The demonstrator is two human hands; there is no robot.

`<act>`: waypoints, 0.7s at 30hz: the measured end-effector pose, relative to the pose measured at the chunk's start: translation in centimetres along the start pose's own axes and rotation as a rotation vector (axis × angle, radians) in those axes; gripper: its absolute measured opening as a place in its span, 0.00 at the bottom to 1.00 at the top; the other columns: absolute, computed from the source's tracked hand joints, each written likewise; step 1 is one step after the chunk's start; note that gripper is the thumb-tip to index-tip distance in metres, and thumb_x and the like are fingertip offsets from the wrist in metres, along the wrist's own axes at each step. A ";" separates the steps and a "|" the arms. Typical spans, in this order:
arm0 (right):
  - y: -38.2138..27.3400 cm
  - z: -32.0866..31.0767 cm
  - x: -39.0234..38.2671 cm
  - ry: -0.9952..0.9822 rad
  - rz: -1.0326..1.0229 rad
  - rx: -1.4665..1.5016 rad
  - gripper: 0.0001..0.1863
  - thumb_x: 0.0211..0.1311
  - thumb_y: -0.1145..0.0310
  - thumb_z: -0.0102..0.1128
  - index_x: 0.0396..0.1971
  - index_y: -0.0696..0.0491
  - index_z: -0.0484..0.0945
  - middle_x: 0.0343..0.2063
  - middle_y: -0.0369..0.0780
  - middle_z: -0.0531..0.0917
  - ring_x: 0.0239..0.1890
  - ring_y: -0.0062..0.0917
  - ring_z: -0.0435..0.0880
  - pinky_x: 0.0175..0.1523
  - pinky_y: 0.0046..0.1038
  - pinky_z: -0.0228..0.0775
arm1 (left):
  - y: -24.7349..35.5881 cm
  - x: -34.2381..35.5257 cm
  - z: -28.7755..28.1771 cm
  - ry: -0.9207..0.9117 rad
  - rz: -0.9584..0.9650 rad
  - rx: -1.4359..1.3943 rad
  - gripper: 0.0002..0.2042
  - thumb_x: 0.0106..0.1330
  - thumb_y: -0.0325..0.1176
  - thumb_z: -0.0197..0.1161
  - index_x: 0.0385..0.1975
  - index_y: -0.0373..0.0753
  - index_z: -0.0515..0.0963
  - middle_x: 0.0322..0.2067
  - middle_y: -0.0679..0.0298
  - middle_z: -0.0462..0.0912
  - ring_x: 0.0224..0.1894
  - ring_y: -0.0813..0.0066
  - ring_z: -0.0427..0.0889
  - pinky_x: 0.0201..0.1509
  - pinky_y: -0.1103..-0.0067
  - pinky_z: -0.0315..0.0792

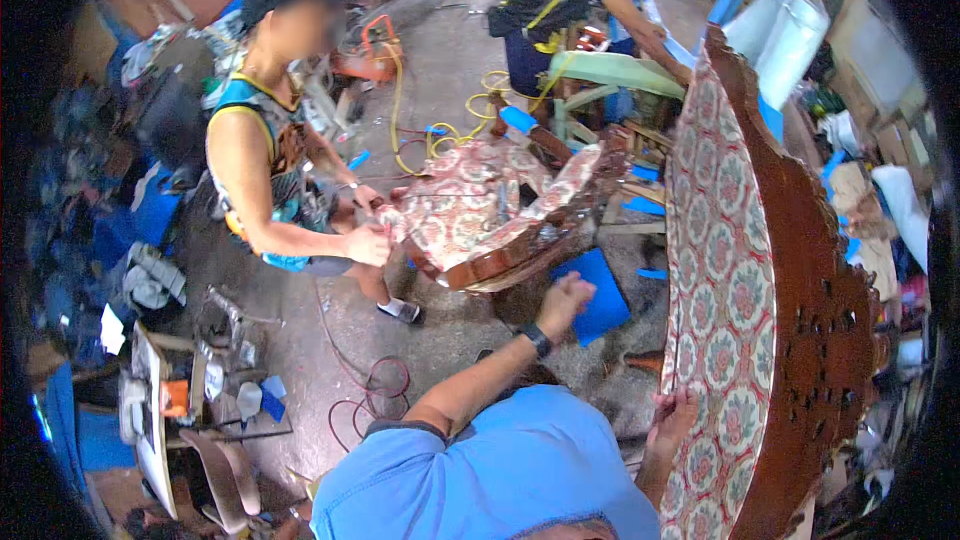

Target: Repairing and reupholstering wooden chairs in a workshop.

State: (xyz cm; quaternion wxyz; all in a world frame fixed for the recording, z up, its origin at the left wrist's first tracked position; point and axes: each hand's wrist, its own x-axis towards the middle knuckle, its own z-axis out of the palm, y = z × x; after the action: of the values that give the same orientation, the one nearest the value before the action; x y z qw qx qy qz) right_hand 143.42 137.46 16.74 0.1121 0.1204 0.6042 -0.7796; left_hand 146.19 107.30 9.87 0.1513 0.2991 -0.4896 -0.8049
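Note:
My right hand point(674, 422) grips the near edge of a tall sofa back point(725, 280). Its flowered red, green and cream upholstery runs beside a carved brown wooden frame point(815, 340), which shows rows of dark marks. A watch circles my left wrist. My left hand point(566, 304) is held out in front of me with its fingers curled; I cannot make out anything in them. Behind that hand is a flat blue sheet point(603, 312). Farther off, a matching upholstered wooden seat point(470, 202) lies tilted, and a co-worker's hands point(372, 240) are at its left edge.
One co-worker point(262, 155) stands at the left; another point(570, 0) bends over at the back. Yellow hose point(485, 115) and red hose point(385, 380) loop across the floor. A pale green wooden frame point(630, 70) stands at the back right. Piled scraps point(100, 210) crowd the left side.

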 end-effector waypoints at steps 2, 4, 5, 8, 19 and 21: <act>1.7 -2.0 -0.4 0.097 -0.113 -0.079 0.04 0.67 0.68 0.54 0.35 0.51 0.70 0.21 0.30 0.68 0.24 0.13 0.71 0.38 0.25 0.76 | 2.7 2.1 -1.6 0.095 -0.126 0.014 0.15 0.64 0.35 0.59 0.47 0.34 0.78 0.49 0.60 0.78 0.43 0.74 0.78 0.43 0.74 0.74; 2.3 -2.3 -0.5 0.171 -0.185 -0.135 0.04 0.68 0.69 0.53 0.36 0.51 0.70 0.21 0.30 0.68 0.23 0.13 0.69 0.34 0.23 0.75 | 3.7 3.1 -4.3 0.086 -0.048 -0.177 0.14 0.66 0.29 0.54 0.49 0.35 0.77 0.45 0.61 0.81 0.42 0.74 0.79 0.42 0.76 0.75; 1.6 -0.8 -1.1 0.174 -0.157 -0.135 0.04 0.68 0.70 0.53 0.38 0.52 0.69 0.21 0.30 0.68 0.22 0.14 0.68 0.32 0.23 0.74 | 3.1 3.2 -5.9 0.047 -0.076 -0.193 0.14 0.69 0.29 0.51 0.50 0.31 0.76 0.46 0.60 0.81 0.45 0.71 0.79 0.47 0.74 0.74; 0.8 1.3 -1.6 0.205 -0.148 -0.121 0.05 0.68 0.69 0.52 0.38 0.54 0.69 0.21 0.32 0.70 0.21 0.16 0.69 0.32 0.24 0.75 | 4.1 2.6 -5.6 -0.029 -0.112 -0.135 0.16 0.71 0.29 0.46 0.52 0.28 0.74 0.49 0.59 0.79 0.49 0.67 0.79 0.53 0.73 0.73; -2.6 4.1 -4.8 0.292 -0.270 -0.021 0.08 0.68 0.65 0.53 0.39 0.52 0.70 0.21 0.35 0.75 0.17 0.18 0.71 0.26 0.27 0.76 | 4.9 1.5 -5.9 -0.066 -0.259 -0.285 0.17 0.73 0.29 0.43 0.60 0.36 0.68 0.54 0.63 0.73 0.51 0.67 0.75 0.48 0.76 0.73; -1.0 3.4 -5.6 0.305 -0.302 -0.097 0.07 0.68 0.66 0.54 0.39 0.53 0.71 0.18 0.34 0.74 0.15 0.16 0.69 0.22 0.23 0.73 | 4.7 1.5 -6.4 -0.090 -0.260 -0.296 0.16 0.73 0.30 0.44 0.58 0.36 0.69 0.55 0.63 0.73 0.49 0.67 0.77 0.47 0.76 0.74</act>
State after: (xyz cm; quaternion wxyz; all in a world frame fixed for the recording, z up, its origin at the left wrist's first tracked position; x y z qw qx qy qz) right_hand 148.26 134.59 20.32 -0.0931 0.1396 0.6621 -0.7304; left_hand 148.81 99.76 11.33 0.0664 0.2983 -0.3296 -0.8933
